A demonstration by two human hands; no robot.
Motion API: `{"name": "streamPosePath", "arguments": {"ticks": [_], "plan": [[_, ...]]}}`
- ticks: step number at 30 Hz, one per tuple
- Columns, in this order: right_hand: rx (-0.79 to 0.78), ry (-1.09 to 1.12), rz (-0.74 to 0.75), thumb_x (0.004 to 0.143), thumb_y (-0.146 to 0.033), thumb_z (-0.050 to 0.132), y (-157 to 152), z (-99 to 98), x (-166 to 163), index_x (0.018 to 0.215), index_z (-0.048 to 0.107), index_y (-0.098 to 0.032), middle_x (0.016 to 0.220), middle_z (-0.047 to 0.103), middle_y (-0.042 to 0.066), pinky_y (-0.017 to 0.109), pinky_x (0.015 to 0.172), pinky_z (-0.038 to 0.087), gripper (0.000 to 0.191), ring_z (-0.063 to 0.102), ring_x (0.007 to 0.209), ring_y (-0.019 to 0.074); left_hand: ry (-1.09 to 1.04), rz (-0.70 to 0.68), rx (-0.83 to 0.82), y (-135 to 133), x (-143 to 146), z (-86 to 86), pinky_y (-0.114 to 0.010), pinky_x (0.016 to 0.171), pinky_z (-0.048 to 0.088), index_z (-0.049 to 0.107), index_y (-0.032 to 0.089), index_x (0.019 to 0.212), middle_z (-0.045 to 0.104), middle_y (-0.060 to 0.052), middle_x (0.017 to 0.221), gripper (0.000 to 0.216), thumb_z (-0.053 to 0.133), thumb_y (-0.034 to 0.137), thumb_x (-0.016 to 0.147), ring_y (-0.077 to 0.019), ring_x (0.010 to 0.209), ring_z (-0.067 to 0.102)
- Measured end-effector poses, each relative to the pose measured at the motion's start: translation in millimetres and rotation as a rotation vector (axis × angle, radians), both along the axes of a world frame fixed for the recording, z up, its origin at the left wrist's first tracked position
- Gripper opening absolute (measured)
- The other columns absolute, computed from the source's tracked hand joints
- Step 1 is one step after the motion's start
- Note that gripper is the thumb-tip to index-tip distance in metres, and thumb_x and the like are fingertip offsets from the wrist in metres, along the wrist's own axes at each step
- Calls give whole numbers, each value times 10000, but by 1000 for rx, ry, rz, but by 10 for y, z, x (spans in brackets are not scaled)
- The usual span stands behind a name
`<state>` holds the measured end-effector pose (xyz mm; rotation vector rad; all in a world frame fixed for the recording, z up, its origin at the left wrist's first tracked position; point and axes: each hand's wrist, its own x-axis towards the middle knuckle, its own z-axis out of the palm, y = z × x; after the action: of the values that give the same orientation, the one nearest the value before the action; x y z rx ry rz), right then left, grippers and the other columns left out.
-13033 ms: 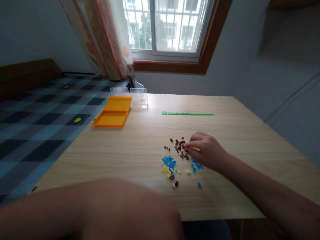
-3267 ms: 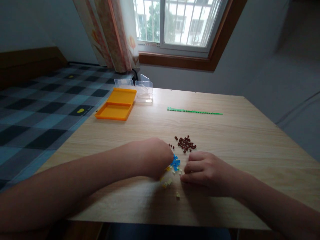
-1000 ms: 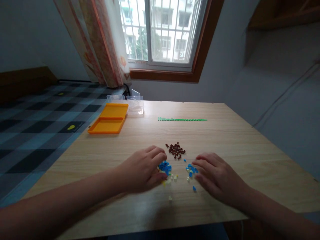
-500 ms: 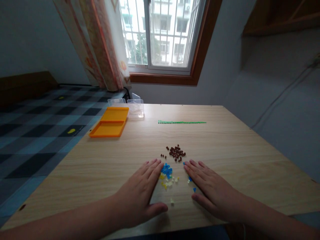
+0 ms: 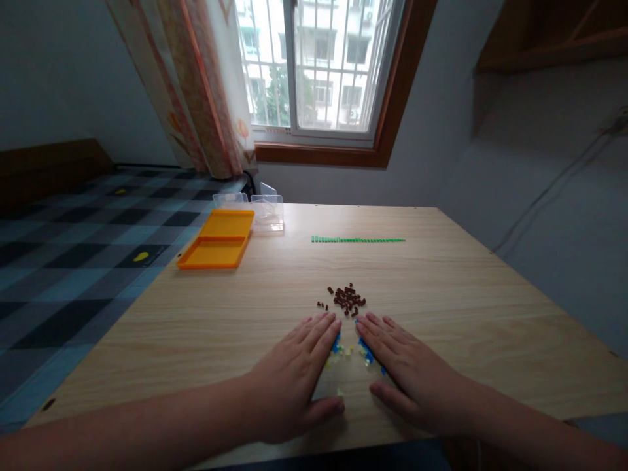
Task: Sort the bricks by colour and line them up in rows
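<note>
My left hand (image 5: 304,373) lies palm down on the table, fingers stretched out and thumb apart. Small blue pieces (image 5: 336,341) show along its index finger, and part of that pile is hidden under the hand. My right hand (image 5: 400,366) is also flat, angled toward the left one, with blue pieces (image 5: 366,350) along its inner edge. Pale yellow pieces (image 5: 346,351) lie in the gap between the hands. Just beyond the fingertips is a loose heap of small dark brown pieces (image 5: 348,300). Neither hand grasps anything.
A long row of small green pieces (image 5: 358,240) runs across the wooden table (image 5: 441,281) farther back. At the back left are an open orange case (image 5: 213,254) and clear plastic boxes (image 5: 267,214). A bed with a checked cover (image 5: 98,255) stands left of the table.
My left hand has slid to the right over the blue pieces, narrowing the gap between the hands. My right hand has shifted slightly left. Blue and yellow pieces are bunched closer together.
</note>
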<state>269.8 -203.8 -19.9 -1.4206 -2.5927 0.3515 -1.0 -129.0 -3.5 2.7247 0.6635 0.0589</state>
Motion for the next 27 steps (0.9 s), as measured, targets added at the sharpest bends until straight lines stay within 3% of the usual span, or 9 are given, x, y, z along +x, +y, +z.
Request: {"name": "streamPosePath", "arguments": {"ticks": [5, 10, 18, 23, 27], "plan": [[5, -11, 32, 988, -339, 477, 12, -10, -74, 1605, 151, -172, 1638, 200, 97, 474, 1258, 187, 717, 177, 1525, 250, 9, -17, 17, 7, 68, -19, -536, 1226, 242, 90, 152, 1594, 149, -188, 1648, 939, 586, 498, 876, -330, 1526, 141], [10, 1, 39, 1009, -357, 462, -47, -20, 30, 1609, 99, -193, 1644, 176, 90, 471, 1254, 206, 720, 167, 1527, 252, 17, -34, 36, 2, 68, -9, -535, 1227, 242, 179, 123, 1583, 189, -198, 1635, 827, 548, 448, 919, -336, 1517, 179], [87, -38, -90, 1003, -399, 485, -305, -82, 316, 1607, 44, -238, 1629, 226, 90, 511, 1216, 301, 765, 264, 1497, 289, -5, -93, 1, -7, 122, 51, -515, 1230, 254, 210, 135, 1577, 229, -177, 1628, 756, 540, 347, 931, -319, 1509, 219], [112, -51, -136, 1023, -372, 439, -246, -143, 193, 1602, 99, -239, 1625, 238, 74, 508, 1222, 295, 685, 260, 1500, 270, -38, -84, -1, -2, 227, 28, -520, 1221, 273, 195, 150, 1576, 242, -179, 1627, 757, 537, 319, 922, -320, 1506, 231], [85, -79, -166, 1020, -327, 411, -129, -140, 12, 1572, 283, -183, 1607, 273, 84, 512, 1216, 306, 584, 278, 1493, 272, -78, -107, -12, -19, 263, 8, -508, 1206, 317, 229, 165, 1565, 310, -165, 1607, 714, 514, 222, 913, -303, 1483, 300]]}}
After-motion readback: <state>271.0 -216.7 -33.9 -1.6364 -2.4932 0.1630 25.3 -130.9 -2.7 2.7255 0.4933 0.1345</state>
